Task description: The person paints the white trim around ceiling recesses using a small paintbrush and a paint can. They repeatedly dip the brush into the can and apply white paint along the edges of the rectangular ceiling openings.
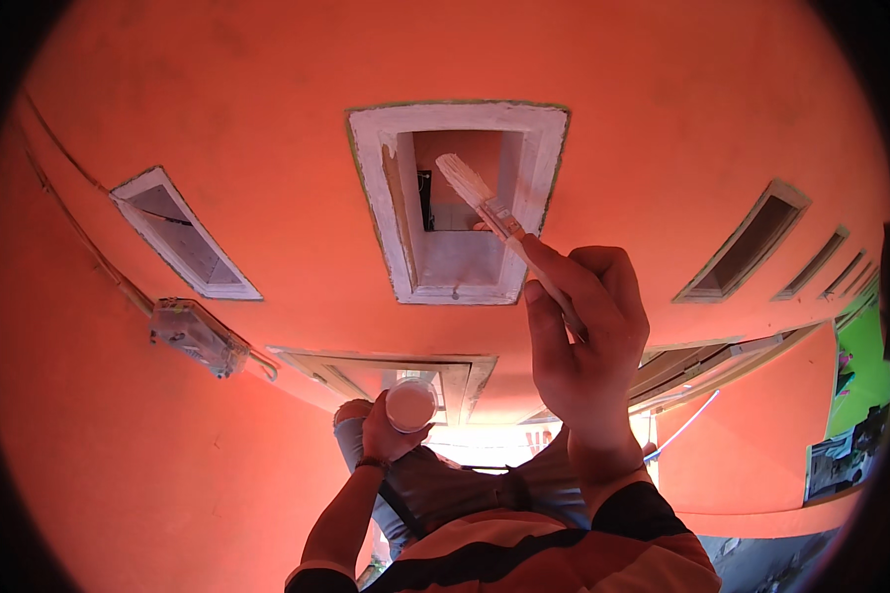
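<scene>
Overhead, the right hand pinches a white-bristled, paint-smeared brush; the left hand grips a small cup.

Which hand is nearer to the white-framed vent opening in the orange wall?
Right. The right hand holds a paintbrush whose bristles reach into the white-framed vent opening. The left hand is lower down, holding a small white cup, well below the opening.

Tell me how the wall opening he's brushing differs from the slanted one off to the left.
The middle opening has a broad, patchy white frame with the paintbrush in the right hand reaching into it; the left opening has a thin white frame and nothing near it. The middle one faces the camera squarely, while the left one looks narrow and skewed. Both are rectangular recesses in the orange wall.
</scene>
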Demonstrator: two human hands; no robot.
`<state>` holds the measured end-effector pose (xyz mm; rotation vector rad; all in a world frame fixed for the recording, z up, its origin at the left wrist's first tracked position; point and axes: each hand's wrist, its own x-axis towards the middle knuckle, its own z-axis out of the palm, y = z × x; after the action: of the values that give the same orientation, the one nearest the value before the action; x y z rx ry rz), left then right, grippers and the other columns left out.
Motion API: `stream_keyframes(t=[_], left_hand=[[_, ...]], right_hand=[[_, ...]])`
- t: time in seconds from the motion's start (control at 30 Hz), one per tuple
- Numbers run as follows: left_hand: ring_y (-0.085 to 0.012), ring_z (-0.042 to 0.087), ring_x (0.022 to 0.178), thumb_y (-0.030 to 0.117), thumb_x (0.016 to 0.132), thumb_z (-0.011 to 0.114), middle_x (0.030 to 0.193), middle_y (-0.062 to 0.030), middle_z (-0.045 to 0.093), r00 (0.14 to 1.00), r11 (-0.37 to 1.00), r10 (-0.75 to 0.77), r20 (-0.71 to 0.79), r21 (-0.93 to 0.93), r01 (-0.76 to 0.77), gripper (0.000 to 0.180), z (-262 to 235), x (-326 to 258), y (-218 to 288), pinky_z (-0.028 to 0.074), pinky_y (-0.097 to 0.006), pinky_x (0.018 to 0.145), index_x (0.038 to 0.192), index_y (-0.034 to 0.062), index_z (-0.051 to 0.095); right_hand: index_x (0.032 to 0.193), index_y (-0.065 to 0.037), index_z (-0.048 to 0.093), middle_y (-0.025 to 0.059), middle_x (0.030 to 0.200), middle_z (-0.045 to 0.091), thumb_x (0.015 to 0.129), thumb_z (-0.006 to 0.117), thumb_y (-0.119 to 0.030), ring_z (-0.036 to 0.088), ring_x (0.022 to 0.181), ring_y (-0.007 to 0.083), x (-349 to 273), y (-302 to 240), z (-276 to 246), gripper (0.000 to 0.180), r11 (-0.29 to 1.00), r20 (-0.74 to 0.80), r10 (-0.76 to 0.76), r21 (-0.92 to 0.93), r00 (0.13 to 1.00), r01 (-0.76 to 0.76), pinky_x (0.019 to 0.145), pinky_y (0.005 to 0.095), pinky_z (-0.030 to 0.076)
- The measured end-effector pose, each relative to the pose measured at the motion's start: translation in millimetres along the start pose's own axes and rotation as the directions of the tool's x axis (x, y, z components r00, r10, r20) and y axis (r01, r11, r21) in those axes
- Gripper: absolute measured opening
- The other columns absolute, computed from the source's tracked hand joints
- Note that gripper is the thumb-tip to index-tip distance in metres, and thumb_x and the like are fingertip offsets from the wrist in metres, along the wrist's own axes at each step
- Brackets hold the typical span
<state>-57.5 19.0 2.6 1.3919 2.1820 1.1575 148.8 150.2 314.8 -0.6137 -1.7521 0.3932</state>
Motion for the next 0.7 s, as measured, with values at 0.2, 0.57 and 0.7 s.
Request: stream_keyframes(t=[0.2,0.57,0.7], left_hand=[[-0.0355,0.068,0.11,0.041,0.061,0.096,0.118,-0.0159,0.069,0.999,0.999,0.041,0.006,-0.029,-0.041,0.092,3,1,-7,0.058,-0.045,0.091,0.133,0.0057,0.051],[-0.0356,0.069,0.109,0.042,0.06,0.096,0.119,-0.0164,0.069,1.0,1.0,0.025,-0.012,0.017,-0.024,0.093,3,-1,-5,0.058,-0.045,0.09,0.132,0.0054,0.051],[-0.0353,0.069,0.109,0.042,0.06,0.096,0.119,-0.0163,0.069,1.0,1.0,0.001,0.002,-0.012,-0.001,0.091,0,0,3,0.058,-0.045,0.091,0.131,0.0055,0.052]], right_hand=[[0.12,-0.002,0.073,0.0067,0.097,0.056,0.089,0.068,0.003,0.053,0.077,0.0121,13,7,-3,0.032,0.992,-0.109,-0.104,-0.077,0.989,0.096,0.064,0.0239,0.043],[0.124,-0.001,0.071,0.0065,0.096,0.059,0.091,0.067,0.004,0.055,0.081,0.0109,10,4,-6,0.034,1.0,-0.085,0.005,0.006,0.996,-0.004,0.066,0.0231,0.043],[0.125,-0.002,0.071,0.0054,0.095,0.059,0.091,0.066,0.004,0.055,0.081,0.0105,8,13,3,0.035,0.997,-0.047,0.005,0.079,0.999,-0.002,0.068,0.0225,0.042]])
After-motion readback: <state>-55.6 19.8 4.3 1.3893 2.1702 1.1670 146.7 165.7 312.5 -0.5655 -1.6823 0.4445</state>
